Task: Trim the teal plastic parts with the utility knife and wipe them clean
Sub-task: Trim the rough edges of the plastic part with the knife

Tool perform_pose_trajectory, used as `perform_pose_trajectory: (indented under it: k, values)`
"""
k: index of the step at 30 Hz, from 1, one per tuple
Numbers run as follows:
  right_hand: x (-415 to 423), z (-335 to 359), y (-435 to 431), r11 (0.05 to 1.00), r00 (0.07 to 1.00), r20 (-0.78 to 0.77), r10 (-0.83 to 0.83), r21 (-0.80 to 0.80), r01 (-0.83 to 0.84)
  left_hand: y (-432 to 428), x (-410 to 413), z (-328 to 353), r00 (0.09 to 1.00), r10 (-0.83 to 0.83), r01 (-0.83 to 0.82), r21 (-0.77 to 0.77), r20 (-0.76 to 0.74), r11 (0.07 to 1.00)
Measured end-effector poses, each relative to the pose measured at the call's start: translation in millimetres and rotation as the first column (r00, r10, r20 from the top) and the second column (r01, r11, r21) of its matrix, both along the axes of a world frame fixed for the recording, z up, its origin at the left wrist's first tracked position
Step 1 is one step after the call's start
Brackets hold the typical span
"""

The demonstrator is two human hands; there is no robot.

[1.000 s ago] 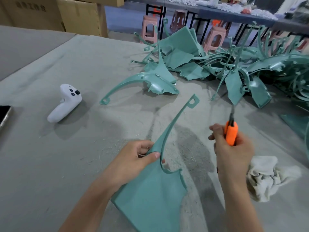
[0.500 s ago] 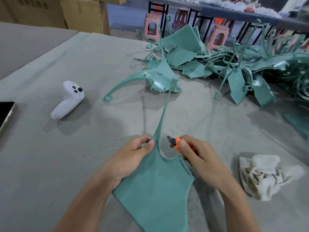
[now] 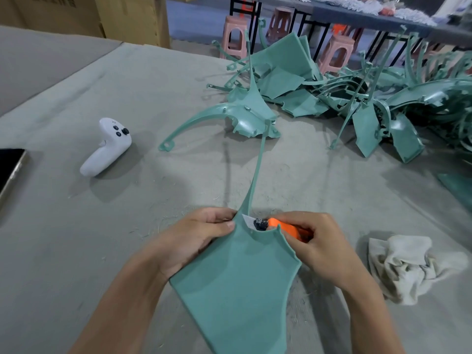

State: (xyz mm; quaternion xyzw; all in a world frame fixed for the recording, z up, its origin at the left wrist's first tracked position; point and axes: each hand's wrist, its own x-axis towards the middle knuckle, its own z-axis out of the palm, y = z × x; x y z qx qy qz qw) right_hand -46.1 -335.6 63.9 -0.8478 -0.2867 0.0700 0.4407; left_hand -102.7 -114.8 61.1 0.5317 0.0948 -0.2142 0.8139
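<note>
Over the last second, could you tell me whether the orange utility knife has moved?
Yes. The right hand has swung the utility knife down and leftward, away from the white rag, to the notched edge of the held teal part.

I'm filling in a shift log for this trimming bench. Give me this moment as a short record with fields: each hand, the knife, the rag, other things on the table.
Left hand: pinches the teal part at its top left edge
Right hand: grips the orange utility knife
Knife tip: at the part's curved top notch
Rag: crumpled on the table, right of the right hand, untouched
Other: pile of teal parts far right; white controller at left
</note>
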Motion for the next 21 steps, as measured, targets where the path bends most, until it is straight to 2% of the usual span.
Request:
perform_pose_trajectory:
  k: [5,8,14,16,18,21]
  values:
    - [3,-2,-2,0.997,0.994,0.097,-0.047,-0.051,0.052,-2,0,-1,1.0,0.008,-0.008,0.044,-0.008,0.999]
    - [5,-3,0,0.987,0.973,0.187,-0.133,-0.068,0.148,-3,0,-1,1.0,0.005,-0.004,0.069,-0.02,0.998]
    - [17,0,-1,0.924,0.853,0.375,-0.362,0.027,0.381,-3,-2,-2,0.996,-0.07,0.077,0.143,-0.055,0.987]
    - [19,2,-3,0.904,0.822,0.391,-0.414,0.072,0.421,-4,-1,-3,0.996,-0.069,0.077,0.15,-0.058,0.986]
    - [17,2,-4,0.938,0.876,0.338,-0.344,0.088,0.335,-3,-1,-4,0.997,-0.056,0.063,0.154,-0.053,0.986]
    - [11,-2,-3,0.992,0.962,0.244,-0.124,0.005,0.126,-2,1,-6,0.999,-0.038,0.042,0.13,-0.034,0.991]
